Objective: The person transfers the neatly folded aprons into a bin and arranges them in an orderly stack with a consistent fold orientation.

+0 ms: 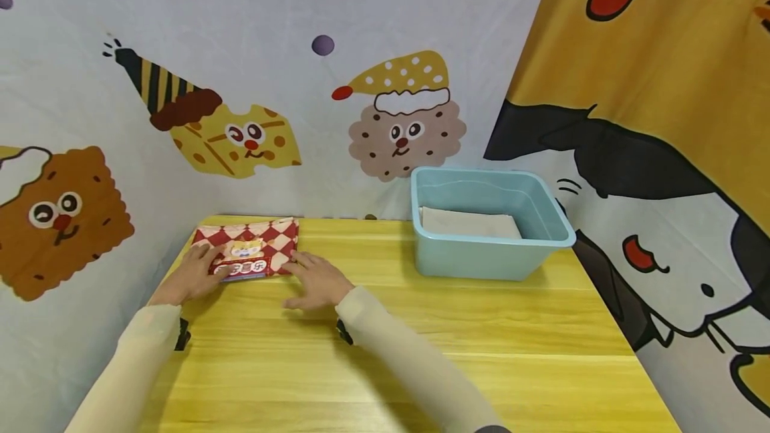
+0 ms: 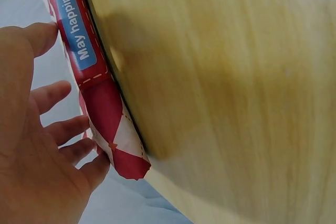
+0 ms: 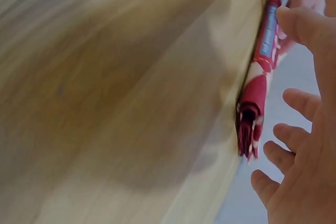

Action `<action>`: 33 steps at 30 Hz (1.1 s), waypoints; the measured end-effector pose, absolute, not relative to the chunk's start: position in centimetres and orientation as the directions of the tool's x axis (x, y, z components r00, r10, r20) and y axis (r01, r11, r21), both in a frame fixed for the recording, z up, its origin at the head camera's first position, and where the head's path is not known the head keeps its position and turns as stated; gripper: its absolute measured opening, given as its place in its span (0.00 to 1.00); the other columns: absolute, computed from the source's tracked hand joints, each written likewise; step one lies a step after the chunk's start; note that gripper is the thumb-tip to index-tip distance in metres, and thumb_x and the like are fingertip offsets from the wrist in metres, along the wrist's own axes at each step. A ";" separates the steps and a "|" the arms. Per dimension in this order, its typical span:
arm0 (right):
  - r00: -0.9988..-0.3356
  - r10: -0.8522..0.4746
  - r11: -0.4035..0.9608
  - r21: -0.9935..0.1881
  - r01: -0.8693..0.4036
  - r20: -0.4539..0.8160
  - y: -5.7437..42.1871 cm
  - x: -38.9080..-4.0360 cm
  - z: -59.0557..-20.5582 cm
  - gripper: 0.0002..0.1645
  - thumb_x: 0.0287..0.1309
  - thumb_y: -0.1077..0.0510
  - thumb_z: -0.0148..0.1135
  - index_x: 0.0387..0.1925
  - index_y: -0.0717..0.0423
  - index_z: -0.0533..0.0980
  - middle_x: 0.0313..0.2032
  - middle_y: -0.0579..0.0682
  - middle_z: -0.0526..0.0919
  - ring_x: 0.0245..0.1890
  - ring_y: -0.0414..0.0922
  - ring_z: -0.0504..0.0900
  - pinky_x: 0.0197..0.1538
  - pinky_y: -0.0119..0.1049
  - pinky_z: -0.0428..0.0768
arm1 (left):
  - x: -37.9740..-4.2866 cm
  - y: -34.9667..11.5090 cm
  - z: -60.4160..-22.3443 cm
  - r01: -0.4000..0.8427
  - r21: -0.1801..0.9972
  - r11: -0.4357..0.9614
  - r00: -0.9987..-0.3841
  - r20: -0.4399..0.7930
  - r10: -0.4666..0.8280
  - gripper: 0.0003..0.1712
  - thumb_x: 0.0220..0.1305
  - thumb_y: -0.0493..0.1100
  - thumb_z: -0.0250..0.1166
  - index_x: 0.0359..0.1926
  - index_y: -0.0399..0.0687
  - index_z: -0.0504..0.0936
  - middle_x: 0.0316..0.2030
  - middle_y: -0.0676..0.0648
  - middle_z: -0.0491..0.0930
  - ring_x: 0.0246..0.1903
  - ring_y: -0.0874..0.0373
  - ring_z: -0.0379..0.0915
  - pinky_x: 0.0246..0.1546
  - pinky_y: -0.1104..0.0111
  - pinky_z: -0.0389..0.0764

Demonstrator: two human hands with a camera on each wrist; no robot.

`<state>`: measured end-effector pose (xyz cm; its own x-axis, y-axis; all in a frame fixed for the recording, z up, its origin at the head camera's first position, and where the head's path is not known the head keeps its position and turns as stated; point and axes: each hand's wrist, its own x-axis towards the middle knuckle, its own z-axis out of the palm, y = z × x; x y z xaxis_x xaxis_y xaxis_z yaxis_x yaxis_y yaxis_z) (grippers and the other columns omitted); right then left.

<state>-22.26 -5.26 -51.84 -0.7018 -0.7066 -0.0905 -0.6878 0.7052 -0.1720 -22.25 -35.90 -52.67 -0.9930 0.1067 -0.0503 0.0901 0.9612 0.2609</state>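
Note:
A flat folded bag with red and cream diamonds lies at the back left of the wooden table. Its front edge carries a blue strip with lettering, seen close in the left wrist view; folded layers show at its end in the right wrist view. My left hand touches the bag's left side, thumb along the front and fingers loosely bent. By the opposite side is my right hand, with fingers spread and fingertips right at the bag's edge, thumb held apart over the table.
To the right, a light blue plastic bin stands near the table's back edge, holding a folded off-white item. The wooden tabletop meets a cartoon-printed cloth hanging behind and at both sides.

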 end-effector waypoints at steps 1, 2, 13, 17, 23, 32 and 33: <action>-0.699 -0.708 0.705 -0.162 -0.691 -0.100 -5.6 -22.2 -51.9 0.50 0.53 0.23 0.48 0.72 0.36 0.49 0.74 0.46 0.43 0.73 0.46 0.45 0.72 0.43 0.53 | -22.3 -35.9 -52.7 0.087 0.257 0.962 -0.993 -0.058 0.105 0.45 0.63 0.63 0.54 0.68 0.36 0.56 0.65 0.25 0.49 0.64 0.27 0.41 0.60 0.34 0.51; -0.698 -0.708 0.705 -0.155 -0.692 -0.110 -5.9 -22.2 -52.0 0.50 0.53 0.23 0.48 0.72 0.35 0.48 0.74 0.45 0.42 0.73 0.45 0.44 0.72 0.43 0.52 | -22.3 -35.9 -52.7 0.081 0.257 0.963 -0.993 -0.064 0.101 0.45 0.63 0.63 0.54 0.68 0.36 0.56 0.65 0.25 0.49 0.64 0.27 0.41 0.60 0.34 0.52; -0.704 -0.686 0.725 -0.092 -0.683 -0.184 -8.1 -21.8 -52.2 0.54 0.52 0.22 0.46 0.73 0.41 0.45 0.74 0.42 0.42 0.74 0.43 0.43 0.71 0.36 0.51 | -22.7 -36.0 -53.5 0.063 0.254 0.965 -0.988 -0.118 0.095 0.47 0.63 0.66 0.52 0.69 0.37 0.55 0.66 0.24 0.46 0.64 0.25 0.40 0.59 0.34 0.52; -0.716 -0.666 0.742 -0.091 -0.664 -0.207 -7.9 -22.1 -52.6 0.53 0.52 0.22 0.47 0.73 0.39 0.46 0.74 0.40 0.45 0.73 0.41 0.45 0.71 0.38 0.53 | -22.8 -35.6 -53.5 0.059 0.260 0.964 -0.989 -0.117 0.092 0.46 0.62 0.64 0.53 0.70 0.37 0.55 0.66 0.24 0.46 0.64 0.26 0.40 0.60 0.34 0.52; -0.732 -0.650 0.759 -0.129 -0.638 -0.207 -7.5 -22.5 -52.5 0.49 0.53 0.23 0.47 0.72 0.36 0.50 0.73 0.37 0.48 0.73 0.39 0.47 0.72 0.40 0.52 | -22.9 -35.0 -53.3 0.076 0.273 0.959 -0.990 -0.098 0.107 0.43 0.64 0.60 0.54 0.69 0.36 0.56 0.66 0.24 0.48 0.64 0.25 0.42 0.60 0.35 0.53; -0.738 -0.645 0.764 -0.170 -0.622 -0.197 -6.8 -21.8 -53.1 0.50 0.53 0.22 0.46 0.72 0.38 0.50 0.73 0.39 0.48 0.73 0.41 0.47 0.71 0.45 0.52 | -22.6 -34.5 -53.4 0.073 0.281 0.957 -0.987 -0.117 0.110 0.45 0.63 0.63 0.54 0.70 0.39 0.55 0.66 0.24 0.47 0.64 0.25 0.42 0.59 0.34 0.53; -0.740 -0.644 0.765 -0.171 -0.621 -0.194 -6.8 -21.7 -53.1 0.50 0.52 0.22 0.46 0.72 0.37 0.50 0.73 0.39 0.47 0.73 0.41 0.47 0.72 0.45 0.52 | -22.6 -34.4 -53.4 0.072 0.280 0.957 -0.988 -0.114 0.108 0.45 0.63 0.63 0.54 0.70 0.39 0.55 0.66 0.24 0.47 0.64 0.25 0.42 0.59 0.34 0.54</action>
